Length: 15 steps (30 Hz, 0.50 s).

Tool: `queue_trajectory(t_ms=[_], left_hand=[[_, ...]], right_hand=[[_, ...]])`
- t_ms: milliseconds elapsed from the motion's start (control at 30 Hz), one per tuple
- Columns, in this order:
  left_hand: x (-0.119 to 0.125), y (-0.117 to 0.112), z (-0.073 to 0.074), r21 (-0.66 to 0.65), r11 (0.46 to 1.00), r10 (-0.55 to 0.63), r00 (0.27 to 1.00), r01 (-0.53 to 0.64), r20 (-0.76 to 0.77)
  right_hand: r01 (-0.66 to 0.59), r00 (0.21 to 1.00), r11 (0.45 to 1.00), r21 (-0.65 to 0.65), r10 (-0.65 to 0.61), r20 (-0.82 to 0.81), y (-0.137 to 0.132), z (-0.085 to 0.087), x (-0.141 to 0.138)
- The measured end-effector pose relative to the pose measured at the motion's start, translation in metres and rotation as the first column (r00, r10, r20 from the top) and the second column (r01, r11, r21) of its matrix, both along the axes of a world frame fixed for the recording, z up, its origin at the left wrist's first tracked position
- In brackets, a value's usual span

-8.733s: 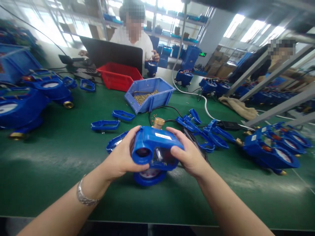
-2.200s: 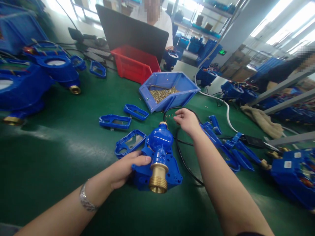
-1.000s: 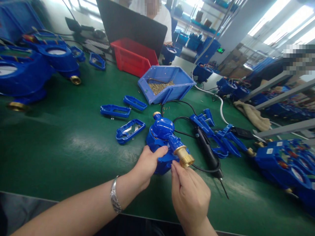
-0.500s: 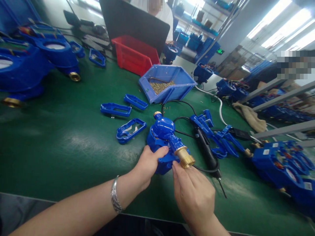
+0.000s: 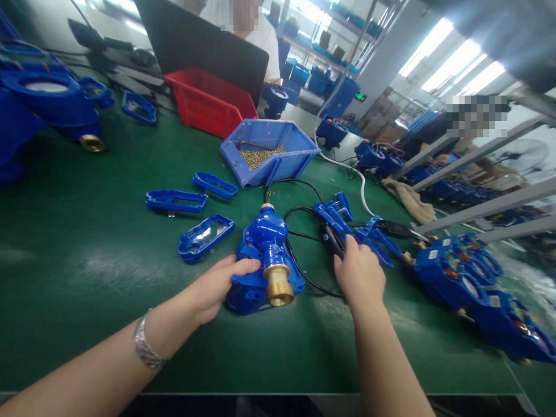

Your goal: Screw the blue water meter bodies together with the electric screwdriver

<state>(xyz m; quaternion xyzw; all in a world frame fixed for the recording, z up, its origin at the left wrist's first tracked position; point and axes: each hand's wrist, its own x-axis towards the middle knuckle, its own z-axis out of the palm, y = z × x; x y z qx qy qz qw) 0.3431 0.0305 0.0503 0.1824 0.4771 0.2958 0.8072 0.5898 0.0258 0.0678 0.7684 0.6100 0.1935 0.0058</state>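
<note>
the left hand grasps a blue meter body at the centre of the frame, its thumb laid across the upper side and its fingers lower down along the casing. the meter body rests on the green tabletop, with a wide threaded brass fitting facing the bottom of the frame and a smaller brass end facing the top. right of centre, the right hand is wrapped around a black handheld tool, much of which it hides. a black cable loops across the tabletop between the two hands. blue plastic parts lie just beside the right hand. left of the meter body are three blue frames, apart from it. in the upper middle, a blue bin holds small brass-coloured screws, a few loose ones lying in front of it. a red bin stands behind, and several blue meters sit at the right.
</note>
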Motion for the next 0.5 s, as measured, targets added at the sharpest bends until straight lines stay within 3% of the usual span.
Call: queue_trajectory(t_ms=[133,233,400,467,500], left_hand=[[-0.009,0.003,-0.002,0.017,0.997,-0.075,0.997,0.075,0.024],[-0.01,0.002,-0.003,0.015,0.998,-0.068,0.997,0.068,0.033],[-0.011,0.003,-0.004,0.019,0.995,-0.096,0.995,0.095,0.037],[-0.012,0.003,-0.004,0.033,0.994,-0.103,0.994,0.102,0.037],[-0.013,0.003,-0.004,0.039,0.994,-0.106,0.994,0.105,0.029]], right_hand=[[0.061,0.998,0.991,-0.118,-0.063,-0.008,0.017,-0.024,0.01],[0.063,0.996,0.988,-0.141,-0.071,-0.056,0.015,-0.025,0.006],[-0.006,0.966,0.996,-0.084,-0.016,-0.259,0.009,0.004,0.012],[-0.015,0.879,0.997,0.071,0.046,-0.474,0.005,0.02,0.018],[-0.017,0.779,0.982,0.19,0.132,-0.613,0.003,0.028,0.02]])
